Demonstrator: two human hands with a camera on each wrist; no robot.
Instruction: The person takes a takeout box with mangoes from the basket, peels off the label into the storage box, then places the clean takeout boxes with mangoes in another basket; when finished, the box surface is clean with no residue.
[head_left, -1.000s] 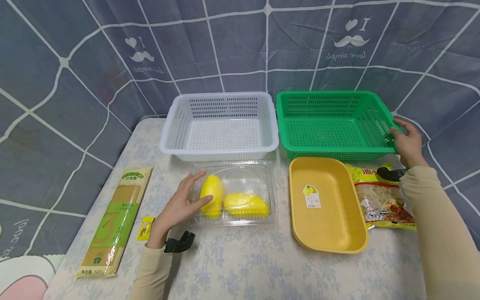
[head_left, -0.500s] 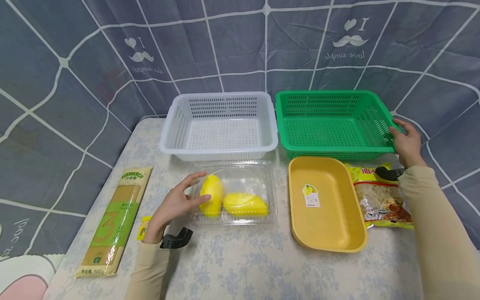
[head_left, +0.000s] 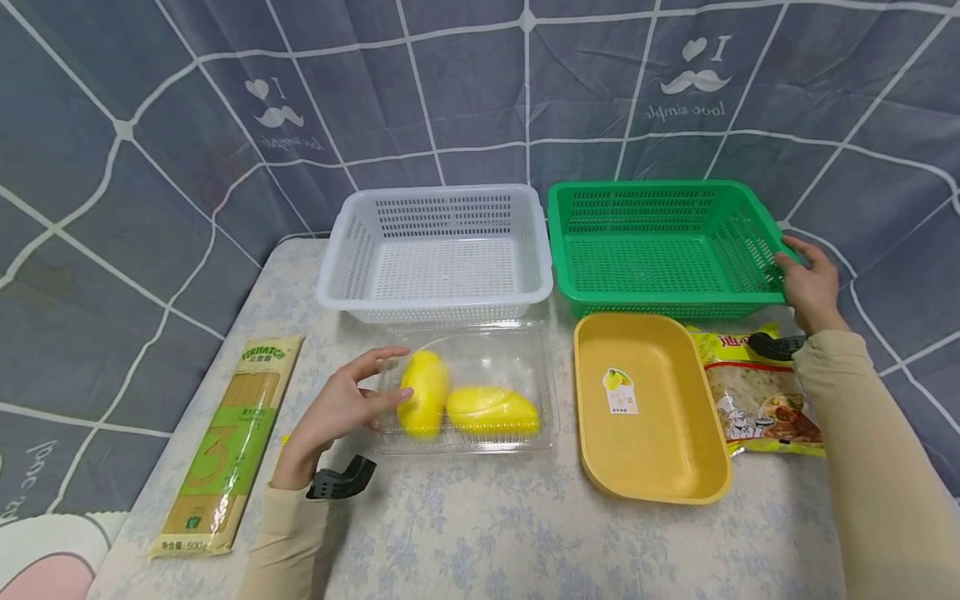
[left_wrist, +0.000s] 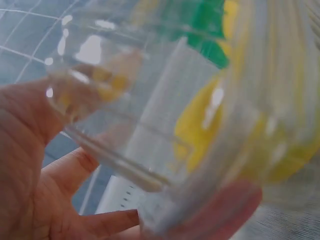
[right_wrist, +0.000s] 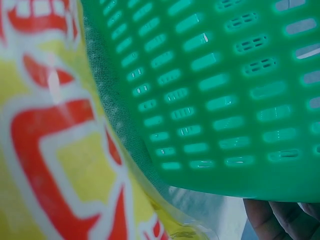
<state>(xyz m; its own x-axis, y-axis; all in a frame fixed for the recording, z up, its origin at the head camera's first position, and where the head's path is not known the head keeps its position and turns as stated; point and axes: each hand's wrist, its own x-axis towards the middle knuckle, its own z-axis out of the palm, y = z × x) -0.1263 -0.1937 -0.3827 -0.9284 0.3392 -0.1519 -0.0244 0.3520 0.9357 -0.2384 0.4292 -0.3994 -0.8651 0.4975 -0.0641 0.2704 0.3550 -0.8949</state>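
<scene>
My left hand (head_left: pixel 341 408) grips the left end of a clear plastic clamshell box (head_left: pixel 517 354). In the left wrist view its thumb and fingers (left_wrist: pixel 70 172) lie on both sides of the clear plastic (left_wrist: pixel 150 125). Two yellow, mango-shaped fruits (head_left: pixel 493 410) show inside the box, one upright along its left end and one lying sideways. On the far right my right hand (head_left: pixel 812 283) holds the right rim of a green slotted basket (head_left: pixel 675 297). The right wrist view shows a few fingertips (right_wrist: pixel 262 220) at the green rim (right_wrist: pixel 240 192).
A white basket (head_left: pixel 435 304) stands left of the green one. In front of the green basket is a yellow tray (head_left: pixel 660 450) with a label. A yellow food packet (head_left: pixel 765 408) lies under the right forearm. Packaged spaghetti (head_left: pixel 228 450) lies at the left, near a mostly hidden yellow sachet (head_left: pixel 285 439).
My left hand has drawn a little left and down and closed on the box's left end. The box has shifted very slightly. My right hand stays on the green basket's rim.
</scene>
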